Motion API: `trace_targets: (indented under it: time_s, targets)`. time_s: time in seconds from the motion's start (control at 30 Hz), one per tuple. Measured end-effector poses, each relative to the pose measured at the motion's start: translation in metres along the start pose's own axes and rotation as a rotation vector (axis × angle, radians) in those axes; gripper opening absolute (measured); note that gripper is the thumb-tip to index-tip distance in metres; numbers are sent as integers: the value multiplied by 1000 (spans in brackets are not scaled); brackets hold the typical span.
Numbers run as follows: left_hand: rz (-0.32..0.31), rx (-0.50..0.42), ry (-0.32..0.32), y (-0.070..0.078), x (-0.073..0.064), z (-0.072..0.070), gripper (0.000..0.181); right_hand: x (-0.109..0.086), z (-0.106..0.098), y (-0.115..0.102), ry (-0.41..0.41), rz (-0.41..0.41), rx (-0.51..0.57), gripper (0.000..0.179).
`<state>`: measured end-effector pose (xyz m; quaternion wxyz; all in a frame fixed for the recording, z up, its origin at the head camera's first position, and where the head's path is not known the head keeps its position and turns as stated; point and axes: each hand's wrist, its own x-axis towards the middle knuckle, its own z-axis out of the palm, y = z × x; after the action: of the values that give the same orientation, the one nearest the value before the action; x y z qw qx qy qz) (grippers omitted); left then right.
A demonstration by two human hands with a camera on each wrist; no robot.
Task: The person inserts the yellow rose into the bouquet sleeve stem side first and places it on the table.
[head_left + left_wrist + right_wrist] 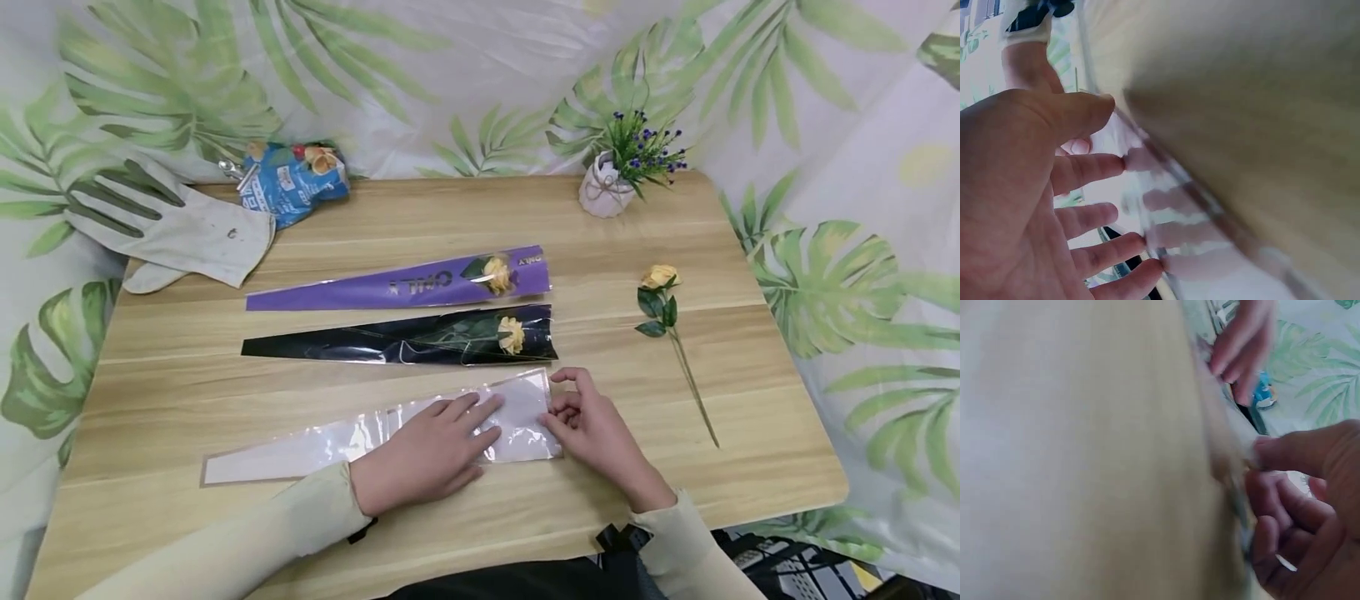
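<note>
A clear flower sleeve with a white backing and tan border point(517, 417) lies flat near the front of the table, its wide end to the right. My left hand point(431, 446) rests on it with fingers spread and fairly straight; the left wrist view shows those fingertips point(1113, 164) touching the glossy film. At the wide end my right hand point(596, 425) pinches the sleeve's edge, thumb point(1285, 450) against curled fingers. Behind it lie a black sleeve point(360, 346) and a purple sleeve point(337, 287), each holding a yellow rose.
A loose yellow rose point(660, 277) with a long stem lies on the right. At the back stand a small pot of purple flowers point(606, 190) and a crumpled blue packet point(288, 187). White work gloves point(210, 233) overhang the table's point(172, 400) back left corner.
</note>
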<state>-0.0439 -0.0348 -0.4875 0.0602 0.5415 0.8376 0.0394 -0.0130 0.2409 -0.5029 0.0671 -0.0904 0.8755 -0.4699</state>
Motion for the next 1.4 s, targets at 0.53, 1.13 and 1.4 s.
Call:
trace_targets:
  time_s: [0.53, 1.13, 1.4]
  targets:
    - [78, 62, 31, -1, 29, -1, 60, -8, 0, 5, 87, 10, -32, 15]
    - [78, -122, 59, -11, 50, 3, 27, -11, -4, 15, 78, -160, -92, 17]
    - [-271, -547, 141, -6, 66, -3, 31, -10, 1, 13, 73, -347, -104, 25]
